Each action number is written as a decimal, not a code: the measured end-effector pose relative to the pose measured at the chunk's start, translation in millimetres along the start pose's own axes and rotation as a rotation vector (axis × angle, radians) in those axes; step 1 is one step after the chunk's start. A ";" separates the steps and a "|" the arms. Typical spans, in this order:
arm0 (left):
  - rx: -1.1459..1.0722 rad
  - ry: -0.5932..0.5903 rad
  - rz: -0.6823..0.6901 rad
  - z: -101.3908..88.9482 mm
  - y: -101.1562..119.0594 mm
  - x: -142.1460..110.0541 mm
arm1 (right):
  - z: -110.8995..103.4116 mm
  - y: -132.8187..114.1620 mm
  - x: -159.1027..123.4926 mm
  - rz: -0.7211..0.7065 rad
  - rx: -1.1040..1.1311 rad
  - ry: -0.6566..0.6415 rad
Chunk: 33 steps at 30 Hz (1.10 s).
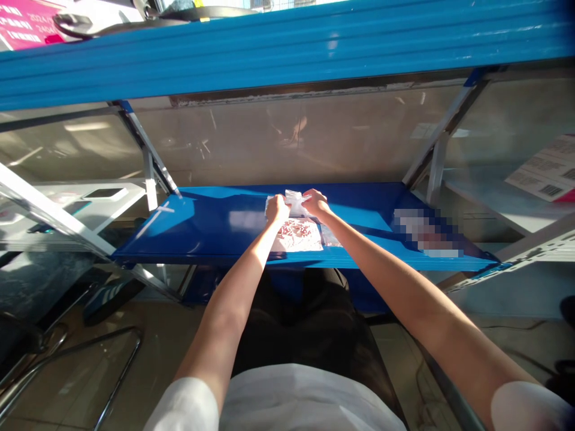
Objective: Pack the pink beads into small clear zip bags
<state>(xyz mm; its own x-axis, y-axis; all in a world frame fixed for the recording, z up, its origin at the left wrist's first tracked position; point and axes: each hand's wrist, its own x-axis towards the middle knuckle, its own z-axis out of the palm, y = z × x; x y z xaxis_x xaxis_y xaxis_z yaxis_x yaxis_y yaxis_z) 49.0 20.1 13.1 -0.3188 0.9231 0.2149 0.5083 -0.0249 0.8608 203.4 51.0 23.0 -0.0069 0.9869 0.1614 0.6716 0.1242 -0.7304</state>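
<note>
Both my hands are over the blue shelf [215, 221], close together. My left hand [277, 209] is closed on the left side of a crinkled clear plastic bag [296, 205]. On the bag's right side, my right hand [317, 202] pinches the plastic. Just below my hands lies a flat packet of small red-and-white pieces [299, 235]; I cannot tell whether it is the lower part of the same bag. Beside it, under my right wrist, a clear packet [331, 237] shows in part.
A wide blue beam [287, 54] of an upper shelf crosses above my hands. Pale slanted posts [153, 149] stand at both ends. A pixelated item [426, 233] lies at the shelf's right end. White side shelves and a metal-framed chair [121, 359] are nearby.
</note>
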 end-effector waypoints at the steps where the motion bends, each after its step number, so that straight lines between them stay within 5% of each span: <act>1: -0.032 -0.003 0.010 -2.6 1.4 0.3 | -2.5 0.2 -0.9 0.003 0.036 0.011; 6: -0.296 -0.074 0.115 -26.0 8.6 -13.1 | -22.2 2.2 -15.2 -0.128 0.316 -0.002; 12: -0.602 -0.225 0.194 -57.6 6.1 -64.9 | -40.3 0.0 -65.6 -0.287 0.606 -0.135; 17: -0.591 -0.260 0.086 -75.1 -1.0 -95.5 | -46.2 4.0 -105.7 -0.359 0.646 -0.165; 26: -0.539 -0.310 0.005 -93.6 2.3 -118.7 | -49.0 1.0 -128.9 -0.219 0.624 -0.179; 30: -0.454 -0.306 0.039 -99.2 2.2 -119.2 | -49.2 4.7 -131.3 -0.211 0.557 -0.165; 33: -0.162 -0.213 0.206 -102.3 6.2 -119.5 | -49.5 8.5 -133.7 -0.205 0.505 -0.148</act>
<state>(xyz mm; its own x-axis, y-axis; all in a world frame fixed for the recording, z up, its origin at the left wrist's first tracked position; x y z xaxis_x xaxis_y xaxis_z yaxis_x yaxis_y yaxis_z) 8.3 -129.6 39.9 -0.0398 0.9515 0.3052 0.4051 -0.2638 0.8754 246.7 -85.0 28.1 -0.2284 0.9368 0.2651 0.2079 0.3129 -0.9268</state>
